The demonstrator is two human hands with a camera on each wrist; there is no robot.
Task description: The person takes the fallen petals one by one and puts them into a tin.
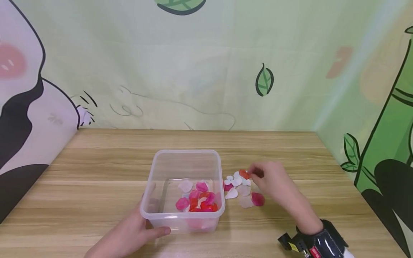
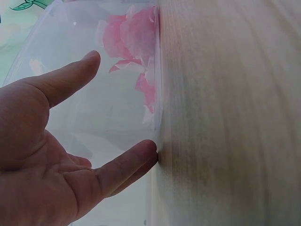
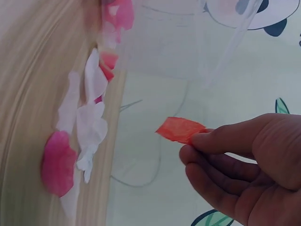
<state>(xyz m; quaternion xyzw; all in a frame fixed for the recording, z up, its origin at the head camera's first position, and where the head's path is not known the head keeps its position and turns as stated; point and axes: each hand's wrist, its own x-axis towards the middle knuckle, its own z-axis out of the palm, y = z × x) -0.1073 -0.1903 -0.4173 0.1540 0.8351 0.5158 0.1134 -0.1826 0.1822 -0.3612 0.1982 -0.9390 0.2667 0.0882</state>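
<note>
My right hand [image 1: 272,181] pinches an orange-red artificial flower petal [image 3: 176,129] between thumb and fingertips. It holds the petal above the small pile on the table, right of the clear plastic box [image 1: 181,215]. White petals [image 1: 237,180], a dark pink petal [image 1: 257,199] and pale ones lie in that pile. Around the box's front left corner, my left hand [image 1: 137,229] rests with thumb at the front and fingers along the left side; in the left wrist view its fingers look fairly straight. Inside the lidless box lie several pink, red and pale petals [image 1: 201,186].
A wood-grain table [image 1: 106,165] bears the box and the petal pile. Behind it hangs a pale green cloth [image 1: 193,71] printed with leaves and a panda. A dark wrist device [image 1: 322,240] sits on the right forearm.
</note>
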